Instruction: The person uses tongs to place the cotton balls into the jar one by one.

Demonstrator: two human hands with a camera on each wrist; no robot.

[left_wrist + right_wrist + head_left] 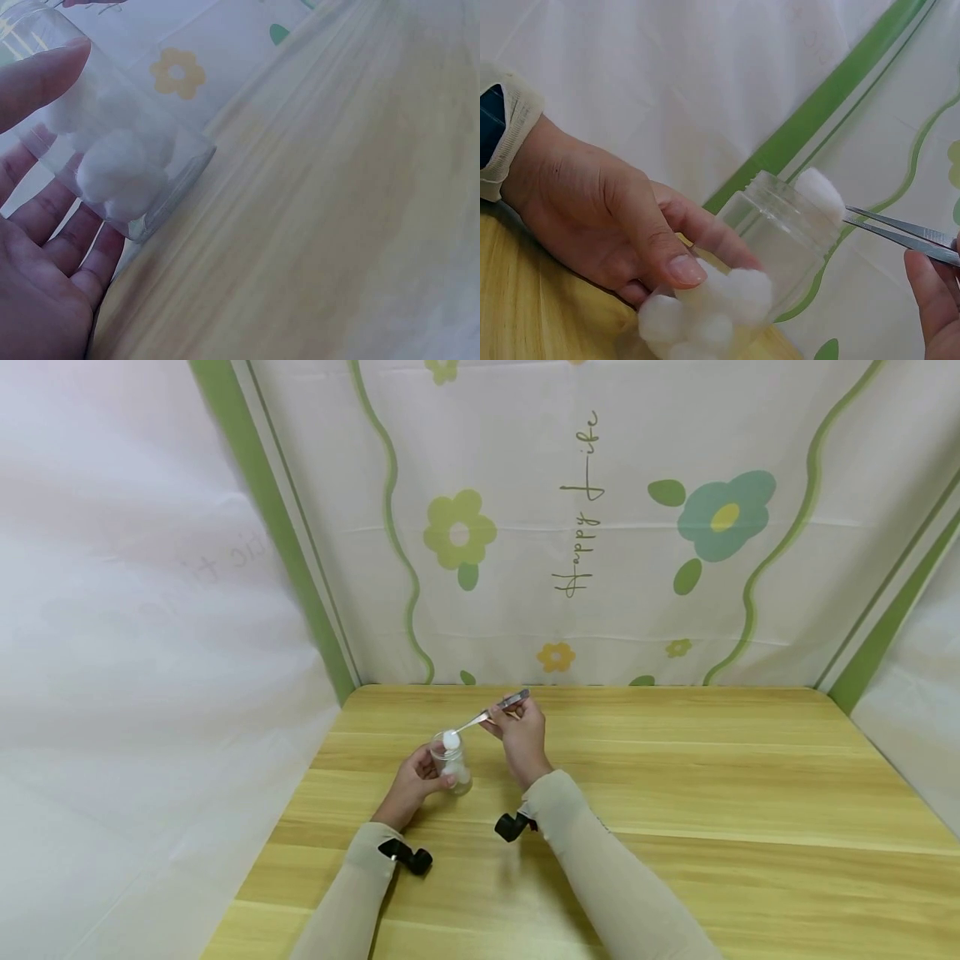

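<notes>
My left hand grips a clear jar, thumb on the near side and fingers round the far side. Several white cotton balls lie in the jar's lower part. Metal tweezers are pinched in my right hand, their tips pointing down and left to the jar. At the tips a single cotton ball sits at the jar's open mouth; the right wrist view shows it partly above the rim. Only some fingers of the right hand show in that view.
Both hands work over a wooden table. Behind its far edge hangs a white curtain with printed flowers and lettering. Another white sheet closes the left side. Each wrist carries a small black camera.
</notes>
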